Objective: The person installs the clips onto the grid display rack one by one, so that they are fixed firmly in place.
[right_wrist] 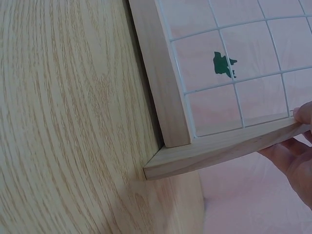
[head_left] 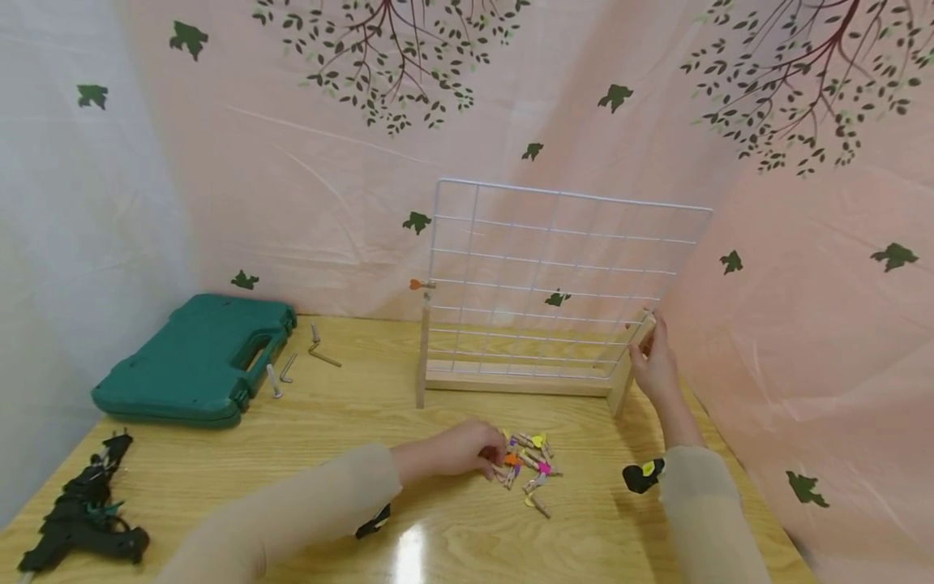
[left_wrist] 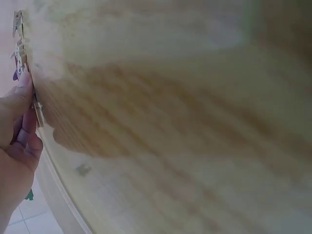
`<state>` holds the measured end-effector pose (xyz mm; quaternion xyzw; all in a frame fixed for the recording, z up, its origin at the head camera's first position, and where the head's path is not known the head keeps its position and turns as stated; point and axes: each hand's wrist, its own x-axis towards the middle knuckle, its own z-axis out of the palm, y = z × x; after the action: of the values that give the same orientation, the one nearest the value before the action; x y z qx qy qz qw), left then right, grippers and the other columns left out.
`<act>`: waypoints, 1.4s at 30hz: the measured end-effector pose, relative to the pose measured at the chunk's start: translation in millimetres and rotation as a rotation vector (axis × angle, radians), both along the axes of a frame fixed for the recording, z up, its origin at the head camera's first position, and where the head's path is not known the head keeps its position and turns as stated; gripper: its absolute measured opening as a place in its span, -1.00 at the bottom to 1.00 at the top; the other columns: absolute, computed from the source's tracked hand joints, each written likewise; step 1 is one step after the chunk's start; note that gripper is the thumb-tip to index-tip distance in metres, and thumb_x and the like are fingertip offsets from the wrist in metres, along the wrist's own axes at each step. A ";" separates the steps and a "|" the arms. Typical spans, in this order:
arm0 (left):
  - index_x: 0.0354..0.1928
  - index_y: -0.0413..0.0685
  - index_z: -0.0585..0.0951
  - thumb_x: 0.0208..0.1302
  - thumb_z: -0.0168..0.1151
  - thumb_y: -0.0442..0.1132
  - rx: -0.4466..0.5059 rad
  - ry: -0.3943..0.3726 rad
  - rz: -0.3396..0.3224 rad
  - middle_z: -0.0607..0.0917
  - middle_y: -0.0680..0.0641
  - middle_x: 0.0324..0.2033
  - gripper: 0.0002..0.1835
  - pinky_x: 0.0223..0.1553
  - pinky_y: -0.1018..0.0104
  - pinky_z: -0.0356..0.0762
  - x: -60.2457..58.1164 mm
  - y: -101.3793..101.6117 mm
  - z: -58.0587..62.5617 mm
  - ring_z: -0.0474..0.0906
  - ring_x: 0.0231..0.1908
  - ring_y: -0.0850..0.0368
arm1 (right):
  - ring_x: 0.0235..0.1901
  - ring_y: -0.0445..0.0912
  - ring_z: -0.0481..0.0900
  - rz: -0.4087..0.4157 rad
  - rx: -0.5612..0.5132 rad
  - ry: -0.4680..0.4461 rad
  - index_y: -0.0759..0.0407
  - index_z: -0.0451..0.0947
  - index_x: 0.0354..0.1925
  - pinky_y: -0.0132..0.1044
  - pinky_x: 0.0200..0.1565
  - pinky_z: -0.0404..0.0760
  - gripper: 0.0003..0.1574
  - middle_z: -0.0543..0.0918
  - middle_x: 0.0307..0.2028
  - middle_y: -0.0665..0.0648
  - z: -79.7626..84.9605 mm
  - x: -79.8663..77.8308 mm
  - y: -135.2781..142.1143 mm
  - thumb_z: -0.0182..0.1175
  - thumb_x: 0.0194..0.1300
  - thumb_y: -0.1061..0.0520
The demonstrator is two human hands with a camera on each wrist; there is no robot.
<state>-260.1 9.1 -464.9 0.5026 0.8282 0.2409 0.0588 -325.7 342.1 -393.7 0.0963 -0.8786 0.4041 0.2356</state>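
Observation:
My left hand (head_left: pixel 460 448) is at the left edge of a loose pile of small wooden clothespins (head_left: pixel 531 459) with coloured shapes on them. Its curled fingers and thumb pinch at a clothespin (left_wrist: pixel 20 53), largely covered by the fingertips. With my right hand (head_left: pixel 654 365) I grip the right wooden side post (right_wrist: pixel 219 152) of a stand that holds a white wire grid (head_left: pixel 558 259). Thumb and fingers lie on opposite sides of that post. The grid leans back above the stand's wooden bottom bar (head_left: pixel 511 383). One clothespin with an orange heart (head_left: pixel 416 285) is clipped on the grid's left edge.
A green plastic case (head_left: pixel 175 357) lies at the left, with hex keys (head_left: pixel 324 355) and bolts (head_left: pixel 273 381) beside it. A black glue gun (head_left: pixel 80 519) lies at the front left. Behind the table hangs a pink cloth (head_left: pixel 314 219) with leaf prints.

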 end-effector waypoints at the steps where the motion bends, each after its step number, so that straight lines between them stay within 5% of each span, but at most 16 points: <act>1: -0.44 -0.01 0.56 -0.08 0.34 -0.19 0.001 0.002 -0.009 0.56 0.14 -0.50 -0.84 -0.42 0.73 0.38 0.6 0.3 -0.5 0.40 -0.47 0.43 | 0.03 0.28 0.39 -0.007 0.007 -0.004 -0.10 -0.22 0.36 0.00 -0.09 0.52 -0.12 0.40 0.07 0.35 -0.2 0.7 0.2 -0.08 0.26 0.39; 6: -0.27 -0.06 0.55 0.03 0.27 -0.23 0.027 0.024 -0.026 0.53 0.12 -0.49 -0.80 -0.41 0.73 0.36 4.1 -0.2 -3.6 0.38 -0.47 0.42 | 0.04 0.26 0.40 -0.048 0.022 -0.041 -0.08 -0.24 0.36 -0.19 -0.12 0.55 -0.13 0.41 0.08 0.31 -1.2 3.5 2.1 -0.09 0.27 0.37; 11: 0.01 -0.04 0.45 0.23 0.07 -0.25 0.082 -0.016 0.041 0.45 0.11 -0.42 -0.71 -0.39 0.63 0.37 9.5 -9.6 7.7 0.33 -0.42 0.36 | 0.03 0.28 0.39 -0.054 0.012 -0.054 -0.05 -0.24 0.36 0.06 -0.09 0.50 -0.15 0.39 0.12 0.31 -0.9 3.9 2.2 -0.10 0.27 0.38; 16: -0.07 -0.01 0.46 0.29 0.01 -0.23 0.193 -0.087 0.126 0.53 0.05 -0.31 -0.81 -0.31 0.58 0.45 11.4 -25.7 26.8 0.40 -0.34 0.38 | 0.02 0.30 0.40 -0.058 0.000 -0.056 -0.14 -0.23 0.36 0.10 -0.10 0.50 -0.13 0.39 0.12 0.31 -0.1 2.3 0.3 -0.10 0.27 0.38; 22: -0.29 -0.05 0.50 0.18 0.17 -0.23 0.440 -0.082 0.265 0.58 0.12 -0.42 -0.90 -0.32 0.56 0.54 6.5 -49.2 51.5 0.51 -0.37 0.37 | 0.01 0.34 0.38 -0.053 0.002 -0.056 -0.14 -0.23 0.36 0.13 -0.12 0.50 -0.13 0.38 0.13 0.33 2.1 3.1 -1.0 -0.10 0.27 0.38; 28: -0.32 -0.09 0.63 0.05 0.28 -0.20 0.661 -0.123 0.518 0.68 0.04 -0.42 -0.84 -0.36 0.48 0.59 -6.4 -77.6 92.0 0.60 -0.40 0.29 | 0.04 0.32 0.36 -0.044 -0.011 -0.046 -0.16 -0.21 0.35 0.11 -0.06 0.47 -0.12 0.38 0.12 0.33 1.3 0.8 -2.6 -0.10 0.26 0.40; 32: -0.29 -0.15 0.67 0.03 0.28 -0.24 0.871 -0.111 0.621 0.70 -0.10 -0.37 -0.81 -0.33 0.46 0.60 -19.6 -93.3 115.9 0.64 -0.38 0.20 | 0.04 0.34 0.36 -0.037 -0.020 -0.047 -0.15 -0.21 0.35 0.12 -0.07 0.47 -0.11 0.38 0.11 0.34 -0.4 0.3 -3.1 -0.10 0.25 0.41; 42: -0.31 -0.19 0.68 -0.07 0.36 -0.19 1.280 -0.246 0.871 0.70 0.02 -0.39 -0.74 -0.33 0.51 0.57 -56.3 -107.1 149.0 0.59 -0.37 0.23 | 0.07 0.32 0.34 -0.030 -0.039 -0.035 -0.14 -0.19 0.35 0.14 0.00 0.41 -0.12 0.38 0.11 0.37 1.5 0.5 -4.2 -0.10 0.25 0.42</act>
<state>-316.4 -98.0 -315.9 0.0383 0.6384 0.7267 -0.2509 -325.2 337.9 -392.2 0.0714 -0.8759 0.4194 0.2277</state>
